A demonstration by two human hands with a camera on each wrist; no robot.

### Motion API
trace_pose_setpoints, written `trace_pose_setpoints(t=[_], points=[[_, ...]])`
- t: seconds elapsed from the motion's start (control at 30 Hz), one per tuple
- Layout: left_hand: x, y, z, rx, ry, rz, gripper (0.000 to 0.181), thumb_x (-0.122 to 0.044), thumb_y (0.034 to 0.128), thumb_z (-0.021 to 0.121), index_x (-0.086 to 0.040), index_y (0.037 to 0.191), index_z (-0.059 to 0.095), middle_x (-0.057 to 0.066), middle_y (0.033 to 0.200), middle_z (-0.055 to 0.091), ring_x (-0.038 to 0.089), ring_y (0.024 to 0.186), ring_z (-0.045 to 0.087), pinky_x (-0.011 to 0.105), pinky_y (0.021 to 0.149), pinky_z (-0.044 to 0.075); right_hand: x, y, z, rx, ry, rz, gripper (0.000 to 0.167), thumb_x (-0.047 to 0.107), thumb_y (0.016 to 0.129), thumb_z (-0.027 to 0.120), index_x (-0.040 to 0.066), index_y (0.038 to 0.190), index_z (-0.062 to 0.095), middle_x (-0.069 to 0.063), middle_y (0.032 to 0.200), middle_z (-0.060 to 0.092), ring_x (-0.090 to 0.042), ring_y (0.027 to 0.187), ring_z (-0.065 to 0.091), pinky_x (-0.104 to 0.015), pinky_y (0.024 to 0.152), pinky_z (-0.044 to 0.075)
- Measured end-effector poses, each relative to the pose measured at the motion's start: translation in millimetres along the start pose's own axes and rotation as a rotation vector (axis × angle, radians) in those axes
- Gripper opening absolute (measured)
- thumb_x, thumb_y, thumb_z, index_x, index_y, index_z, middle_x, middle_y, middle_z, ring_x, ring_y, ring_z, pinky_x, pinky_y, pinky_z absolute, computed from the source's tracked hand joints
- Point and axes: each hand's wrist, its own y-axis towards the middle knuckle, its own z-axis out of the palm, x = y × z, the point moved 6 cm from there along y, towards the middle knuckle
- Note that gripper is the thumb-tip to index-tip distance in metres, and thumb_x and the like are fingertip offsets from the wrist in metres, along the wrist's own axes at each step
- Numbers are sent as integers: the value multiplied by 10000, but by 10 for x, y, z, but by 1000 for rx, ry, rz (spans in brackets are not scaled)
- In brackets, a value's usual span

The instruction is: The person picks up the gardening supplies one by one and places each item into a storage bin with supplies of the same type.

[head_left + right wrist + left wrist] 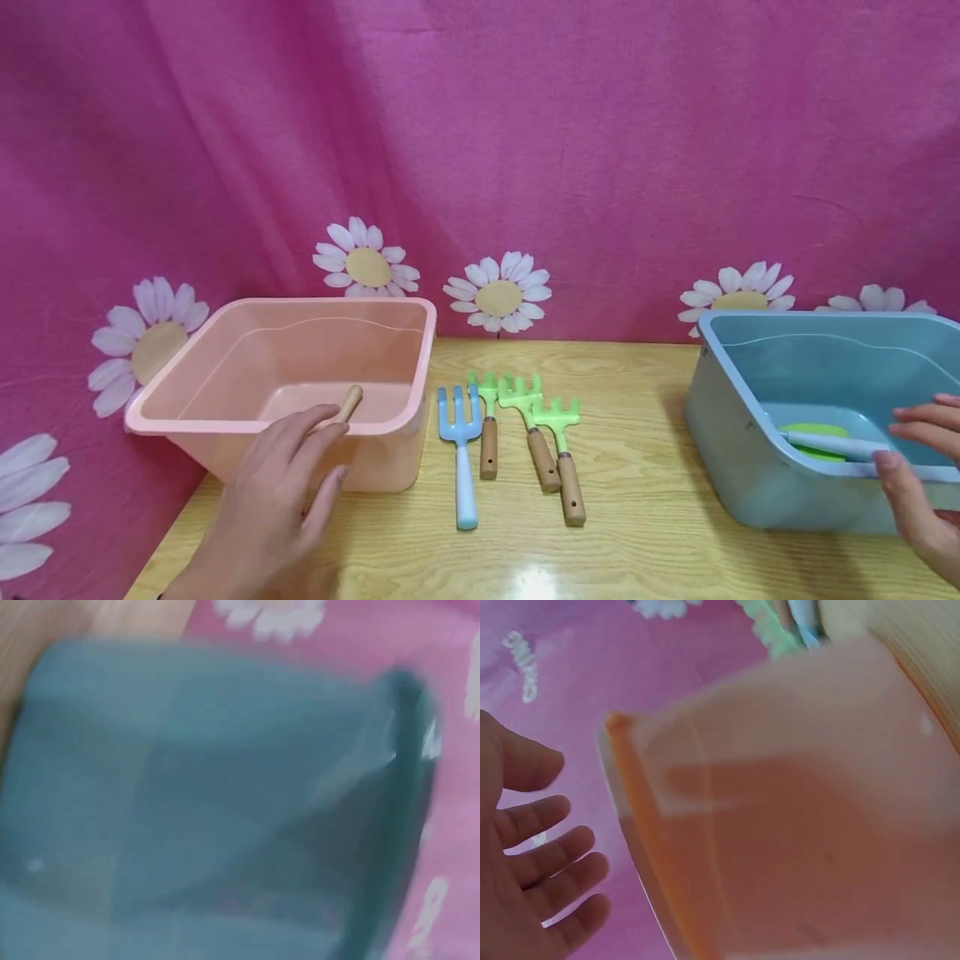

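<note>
My left hand (277, 483) is at the near rim of the pink bin (273, 427), fingers spread and relaxed. Just past its fingertips a wooden handle (350, 403) shows inside that bin; the other end is hidden. The left wrist view shows that hand (544, 847) beside the bin wall, holding nothing. At the right edge my right hand (926, 492) hovers by the near rim of the blue bin (742, 450), fingers apart. Inside, a light blue handle (832, 444) lies over a bright green piece (813, 432), its end close to my thumb. The right wrist view is blurred and shows no hand.
Between the bins, a blue hand fork (461, 433) and several green forks with wooden handles, such as the rightmost green fork (564, 458), lie on the wooden table (622, 492). Behind hangs a magenta cloth (585, 150) with daisies.
</note>
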Motion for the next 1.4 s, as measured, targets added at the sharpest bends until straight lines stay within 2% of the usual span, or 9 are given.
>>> trace_pose_setpoints(t=[0.07, 0.13, 0.23, 0.4, 0.67, 0.8, 1.03, 1.17, 1.4], points=[[65, -26, -42, -37, 30, 14, 531, -426, 1037, 375, 19, 1139, 647, 189, 1227, 629, 358, 1129, 572, 233, 1124, 277, 310, 131, 47, -48, 76, -123, 706, 534, 943, 569, -161, 833, 627, -353, 940, 610, -126, 1330, 528, -299, 1192, 302], [122, -55, -77, -82, 61, 31, 537, -428, 1031, 397, 35, 1129, 650, 202, 1211, 635, 377, 1117, 568, 278, 1109, 302, 567, 217, 129, -75, 164, -241, 636, 497, 934, 608, -123, 795, 643, -298, 907, 643, -102, 1273, 570, -268, 1156, 338], [195, -99, -109, -147, 101, 63, 546, -433, 1020, 423, 55, 1108, 652, 225, 1198, 641, 408, 1106, 557, 360, 1066, 333, 860, 309, 278, -79, 267, -321, 529, 452, 927, 639, -64, 814, 675, -214, 944, 693, -208, 1184, 621, -263, 1114, 348], [302, -162, -133, -180, 150, 74, 590, -471, 1006, 437, 69, 1130, 641, 252, 1204, 637, 431, 1092, 550, 449, 1022, 354, 1152, 381, 532, 43, 344, -334, 485, 437, 945, 622, -42, 929, 703, -199, 1081, 690, -216, 1213, 571, -261, 1120, 316], [476, -301, -174, -152, 172, -17, 666, -558, 991, 426, 40, 1208, 624, 240, 1255, 611, 421, 1136, 520, 412, 1077, 320, 1556, 357, 918, 251, 496, -430, 487, 412, 980, 563, -42, 1124, 660, -202, 1255, 622, -199, 1314, 488, -279, 1157, 262], [523, -350, -167, -166, 183, -27, 643, -561, 988, 430, 7, 1202, 642, 231, 1252, 617, 420, 1132, 522, 480, 1004, 348, 1702, 271, 1151, 309, 488, -487, 482, 418, 989, 530, -4, 1192, 641, -195, 1307, 596, -264, 1272, 500, -298, 1127, 264], [669, -451, -127, -185, 203, -59, 653, -570, 974, 445, 4, 1215, 641, 231, 1248, 621, 437, 1144, 520, 376, 1169, 268, 1894, 98, 1539, 473, 415, -484, 484, 430, 1001, 467, 78, 1316, 576, -140, 1424, 519, -277, 1292, 474, -417, 1020, 340], [823, -493, -106, -216, 220, -68, 682, -602, 951, 467, 6, 1202, 648, 228, 1234, 631, 449, 1148, 526, 508, 1076, 338, 1955, 32, 1708, 579, 414, -445, 489, 406, 969, 551, 128, 1371, 526, -105, 1484, 466, -250, 1328, 452, -462, 991, 386], [1088, -556, -53, -249, 158, -162, 768, -678, 888, 533, 15, 1203, 639, 215, 1308, 606, 425, 1165, 526, 550, 1019, 316, 2071, -4, 1879, 718, 435, -428, 714, 316, 818, 743, 205, 1455, 439, -45, 1566, 375, -238, 1393, 415, -512, 1050, 403]])
